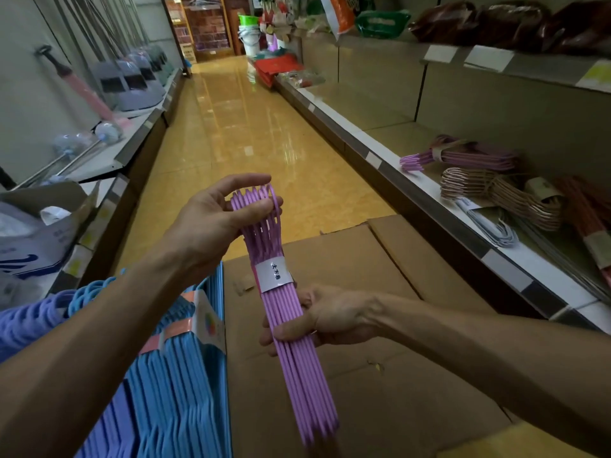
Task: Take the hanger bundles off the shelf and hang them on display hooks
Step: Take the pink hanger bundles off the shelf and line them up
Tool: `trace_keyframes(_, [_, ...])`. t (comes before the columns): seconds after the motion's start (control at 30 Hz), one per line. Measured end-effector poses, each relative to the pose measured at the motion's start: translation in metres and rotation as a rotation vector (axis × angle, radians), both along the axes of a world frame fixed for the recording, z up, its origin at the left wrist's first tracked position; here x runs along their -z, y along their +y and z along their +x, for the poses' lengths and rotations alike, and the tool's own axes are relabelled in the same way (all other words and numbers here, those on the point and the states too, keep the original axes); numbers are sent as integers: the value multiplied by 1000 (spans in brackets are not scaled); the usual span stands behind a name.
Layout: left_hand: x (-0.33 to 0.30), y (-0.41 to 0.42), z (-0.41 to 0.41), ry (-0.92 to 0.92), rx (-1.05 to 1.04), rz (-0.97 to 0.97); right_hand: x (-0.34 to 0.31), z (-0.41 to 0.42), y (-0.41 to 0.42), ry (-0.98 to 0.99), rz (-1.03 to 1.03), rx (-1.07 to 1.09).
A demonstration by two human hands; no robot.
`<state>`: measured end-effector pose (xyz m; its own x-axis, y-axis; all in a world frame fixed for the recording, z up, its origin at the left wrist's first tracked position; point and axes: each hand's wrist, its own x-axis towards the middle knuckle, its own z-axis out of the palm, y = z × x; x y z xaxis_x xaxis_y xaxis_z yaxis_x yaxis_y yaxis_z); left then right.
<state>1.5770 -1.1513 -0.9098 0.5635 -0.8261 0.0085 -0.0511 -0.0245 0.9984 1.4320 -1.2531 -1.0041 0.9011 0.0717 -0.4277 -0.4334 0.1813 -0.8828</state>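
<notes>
Left hand (211,216) grips the hook end of the purple hanger bundle (287,312), right hand (317,319) clasps its middle, above a cardboard box (396,375).

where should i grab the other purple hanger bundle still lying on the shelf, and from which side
Probably by the paper band near its hook end. That purple bundle lies flat on the right-hand shelf with its hooks pointing out toward the aisle, so come from the aisle side and close round the banded neck, where the hangers are bunched tightest. The beige bundle lies close beside it.
</notes>
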Motion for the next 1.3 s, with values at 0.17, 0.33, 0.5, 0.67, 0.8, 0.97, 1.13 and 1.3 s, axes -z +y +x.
trace_keyframes(0.17, [5,16,29,-467,-1,368,24,26,12,8,-163,65])
trace_keyframes(0.33, [20,34,59,-894,6,632,55,55,28,69,-254,127])
trace_keyframes(0.5, [41,54,74,-1025,-7,660,84,79,45,94,-313,97])
trace_keyframes(0.67, [67,71,87,-1135,12,722,101,94,58,112,-368,58])
trace_keyframes(0.8, [81,77,97,-1250,44,827,114,101,67,153,-345,28])
trace_keyframes(0.97, [92,79,96,-1383,49,852,129,109,73,203,-378,-28])
trace_keyframes(1.13, [99,77,91,-1457,53,915,135,108,70,208,-437,-62])
trace_keyframes(1.3, [95,73,85,-1435,46,942,122,104,60,178,-473,-113])
